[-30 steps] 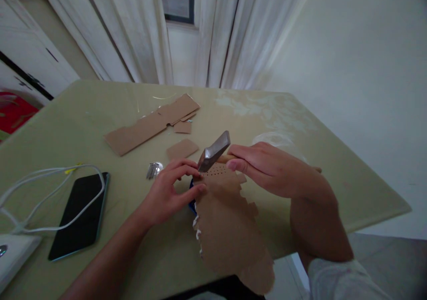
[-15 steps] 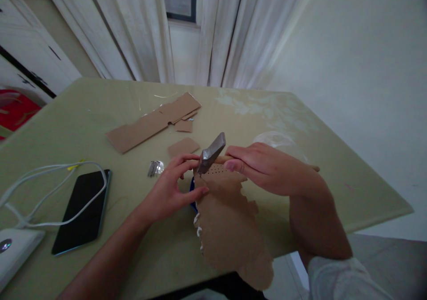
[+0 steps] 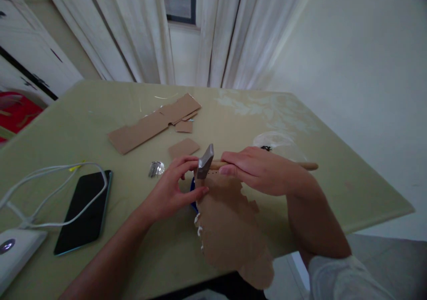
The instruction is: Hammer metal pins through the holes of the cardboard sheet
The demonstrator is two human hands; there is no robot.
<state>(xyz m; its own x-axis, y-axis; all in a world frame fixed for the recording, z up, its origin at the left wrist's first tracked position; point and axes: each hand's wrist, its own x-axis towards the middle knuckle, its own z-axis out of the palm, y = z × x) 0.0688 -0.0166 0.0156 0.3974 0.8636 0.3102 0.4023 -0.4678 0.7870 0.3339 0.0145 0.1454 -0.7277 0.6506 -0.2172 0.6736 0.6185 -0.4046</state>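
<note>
Green table (image 3: 66, 126), hammer (image 3: 204, 161) over cardboard (image 3: 230, 220)

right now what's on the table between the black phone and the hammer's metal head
In the head view, a small cluster of silver nails lies between the black phone and the metal hammer head; the left hand sits closer to the head.

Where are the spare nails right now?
In the head view, the nails lie in a small bundle on the table, just left of the left hand, between the phone and the small cardboard scrap.

phone (image 3: 83, 211) left, nails (image 3: 154, 169) probably behind
</note>
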